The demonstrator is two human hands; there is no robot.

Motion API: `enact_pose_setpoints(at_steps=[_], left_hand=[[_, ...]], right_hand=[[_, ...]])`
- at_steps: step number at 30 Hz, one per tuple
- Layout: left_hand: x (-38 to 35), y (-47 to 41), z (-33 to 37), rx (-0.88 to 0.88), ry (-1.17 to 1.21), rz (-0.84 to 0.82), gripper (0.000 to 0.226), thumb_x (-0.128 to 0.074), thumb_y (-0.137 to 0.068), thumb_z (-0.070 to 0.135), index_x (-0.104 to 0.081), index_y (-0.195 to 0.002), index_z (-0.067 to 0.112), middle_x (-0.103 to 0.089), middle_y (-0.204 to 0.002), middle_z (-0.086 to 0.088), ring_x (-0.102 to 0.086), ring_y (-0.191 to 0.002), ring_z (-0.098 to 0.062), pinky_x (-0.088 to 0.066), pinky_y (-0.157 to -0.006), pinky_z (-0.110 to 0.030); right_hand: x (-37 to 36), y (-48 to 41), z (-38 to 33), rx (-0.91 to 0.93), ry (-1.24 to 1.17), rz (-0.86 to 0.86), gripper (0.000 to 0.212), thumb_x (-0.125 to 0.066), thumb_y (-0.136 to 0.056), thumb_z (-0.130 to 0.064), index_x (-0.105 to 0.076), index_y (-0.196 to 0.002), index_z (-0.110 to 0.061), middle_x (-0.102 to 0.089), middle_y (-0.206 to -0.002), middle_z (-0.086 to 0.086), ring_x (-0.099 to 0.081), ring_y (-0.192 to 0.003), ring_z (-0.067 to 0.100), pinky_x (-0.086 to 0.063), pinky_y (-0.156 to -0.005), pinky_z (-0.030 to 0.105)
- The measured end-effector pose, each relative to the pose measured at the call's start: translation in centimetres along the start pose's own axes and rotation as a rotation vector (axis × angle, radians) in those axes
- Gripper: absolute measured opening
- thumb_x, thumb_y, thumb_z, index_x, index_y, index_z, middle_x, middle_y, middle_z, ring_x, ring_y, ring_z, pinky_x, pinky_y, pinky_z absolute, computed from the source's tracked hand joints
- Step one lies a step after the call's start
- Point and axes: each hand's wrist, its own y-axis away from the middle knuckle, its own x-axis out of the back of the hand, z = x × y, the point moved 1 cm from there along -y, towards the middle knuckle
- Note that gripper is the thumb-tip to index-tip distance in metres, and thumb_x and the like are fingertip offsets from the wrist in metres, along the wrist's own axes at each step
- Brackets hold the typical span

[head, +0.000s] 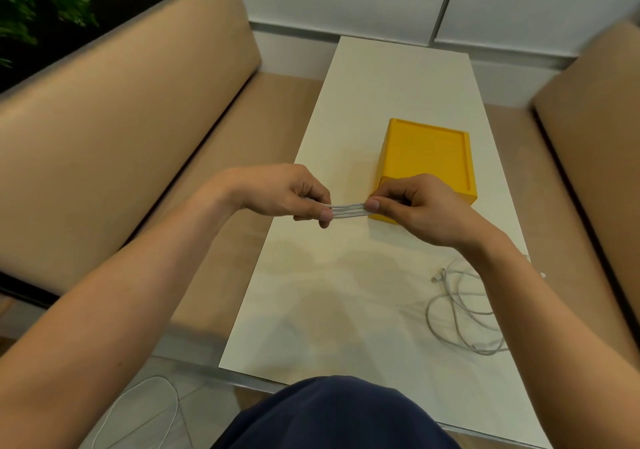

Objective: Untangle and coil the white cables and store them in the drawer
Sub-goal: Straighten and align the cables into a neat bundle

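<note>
While both hands were raised over the table (381,84), the cable bundle (348,210) was stretched between them. It was several parallel white strands folded flat, just in front of the yellow drawer box (429,157). The left hand (291,194) pinched one end between thumb and curled fingers, and the right hand (415,206) pinched the other end the same way.

Judged light, thin, soft and springy, with a smooth jacket, so the loops would likely slip or pop open if the pinch eased. The best hold looked like across all strands at the fold ends, not on a single strand.

A loose cable (460,310) lay in sloppy loops on the table near the right forearm, plug end showing; pick it up by the plug or at mid-loop. A third cable (145,400) lay on the floor at lower left. The drawer front was mostly hidden behind the right hand, so I couldn't tell whether it was open.
</note>
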Motion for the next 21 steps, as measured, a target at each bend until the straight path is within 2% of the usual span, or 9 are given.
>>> enact_pose_setpoints(at_steps=[3,8,10,12,14,15,17,19,21], left_hand=[[0.2,-0.1,-0.5,-0.010,-0.016,-0.026,0.021,-0.061,-0.102,0.041,-0.075,-0.090,0.032,-0.053,-0.065,0.010,-0.045,-0.064,-0.009,-0.034,-0.059,-0.020],[-0.5,-0.4,-1.0,0.016,0.050,-0.058,0.026,-0.055,-0.106,0.037,-0.071,-0.092,0.022,-0.067,-0.074,0.005,-0.055,-0.070,-0.009,-0.041,-0.066,-0.013],[-1.3,-0.9,-0.9,0.042,0.011,-0.091,0.027,-0.052,-0.107,0.035,-0.069,-0.095,0.019,-0.073,-0.085,0.004,-0.060,-0.080,-0.009,-0.043,-0.072,-0.018],[-1.9,-1.5,-0.4,0.055,-0.087,-0.108,0.028,-0.049,-0.107,0.040,-0.071,-0.100,0.024,-0.073,-0.095,0.005,-0.062,-0.091,-0.013,-0.044,-0.080,-0.027],[-2.5,-1.9,0.2,0.022,-0.042,-0.116,0.028,-0.046,-0.108,0.044,-0.069,-0.112,0.029,-0.075,-0.102,0.011,-0.062,-0.092,-0.012,-0.047,-0.086,-0.030],[-2.8,-2.2,0.4,-0.008,0.035,-0.105,0.026,-0.046,-0.108,0.043,-0.065,-0.116,0.028,-0.076,-0.103,0.011,-0.063,-0.089,-0.010,-0.047,-0.086,-0.030],[-3.6,-2.5,0.5,-0.051,0.150,-0.022,0.022,-0.049,-0.108,0.038,-0.065,-0.112,0.023,-0.078,-0.099,0.007,-0.063,-0.081,-0.012,-0.047,-0.079,-0.032],[-4.2,-2.7,0.2,-0.051,0.234,0.042,0.023,-0.053,-0.107,0.032,-0.067,-0.105,0.015,-0.078,-0.089,0.001,-0.064,-0.073,-0.014,-0.048,-0.071,-0.030],[-4.6,-2.7,-0.2,-0.040,0.284,0.032,0.022,-0.055,-0.107,0.027,-0.066,-0.102,0.009,-0.071,-0.077,-0.002,-0.067,-0.070,-0.016,-0.048,-0.066,-0.026]], right_hand=[[-0.1,0.0,-0.3,-0.019,0.046,-0.097,0.019,-0.066,-0.098,-0.041,-0.076,-0.088,-0.028,-0.056,-0.059,-0.007,-0.041,-0.051,0.006,-0.030,-0.046,0.020],[-0.8,-0.4,-0.1,0.011,0.087,-0.024,0.020,-0.065,-0.099,-0.039,-0.074,-0.087,-0.026,-0.059,-0.065,-0.004,-0.045,-0.056,0.007,-0.030,-0.049,0.021],[-1.4,-0.4,0.1,0.018,0.097,-0.026,0.021,-0.065,-0.100,-0.037,-0.074,-0.088,-0.023,-0.058,-0.065,-0.005,-0.046,-0.057,0.007,-0.031,-0.051,0.026],[-1.8,-0.3,0.2,0.016,0.106,-0.046,0.020,-0.064,-0.100,-0.035,-0.074,-0.088,-0.022,-0.057,-0.064,-0.007,-0.046,-0.058,0.007,-0.032,-0.053,0.028],[-1.9,-0.1,0.4,0.008,0.107,-0.041,0.020,-0.064,-0.101,-0.034,-0.074,-0.087,-0.024,-0.058,-0.064,-0.008,-0.046,-0.058,0.008,-0.033,-0.054,0.029],[-1.8,0.0,0.5,0.002,0.103,-0.033,0.020,-0.063,-0.101,-0.033,-0.074,-0.086,-0.026,-0.058,-0.064,-0.008,-0.046,-0.058,0.008,-0.033,-0.054,0.030],[-1.7,0.1,0.7,-0.007,0.093,-0.018,0.020,-0.063,-0.102,-0.033,-0.073,-0.086,-0.026,-0.058,-0.064,-0.008,-0.045,-0.058,0.009,-0.034,-0.054,0.030],[-1.7,0.1,0.7,-0.015,0.105,-0.009,0.021,-0.064,-0.101,-0.036,-0.073,-0.086,-0.025,-0.057,-0.064,-0.009,-0.046,-0.057,0.009,-0.033,-0.054,0.029],[-1.9,0.2,0.9,-0.056,0.121,-0.031,0.025,-0.065,-0.099,-0.042,-0.071,-0.080,-0.027,-0.062,-0.063,-0.008,-0.047,-0.054,0.007,-0.035,-0.051,0.026]])
